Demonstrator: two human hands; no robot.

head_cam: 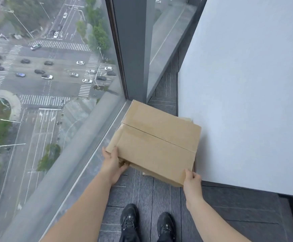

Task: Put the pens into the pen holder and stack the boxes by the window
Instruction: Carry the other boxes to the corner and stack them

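A brown cardboard box with its top flaps closed lies in the corner between the floor-to-ceiling window and a white wall. It rests on another cardboard box, of which only the edge shows beneath its near side. My left hand grips the top box's near left corner, thumb on top and fingers under. On the near right corner, my right hand holds it, fingers wrapped over the edge. No pens or pen holder are in view.
The white wall stands close on the right of the boxes. A grey window sill and frame run along the left. Dark carpet tiles cover the floor, and my two black shoes stand just behind the boxes.
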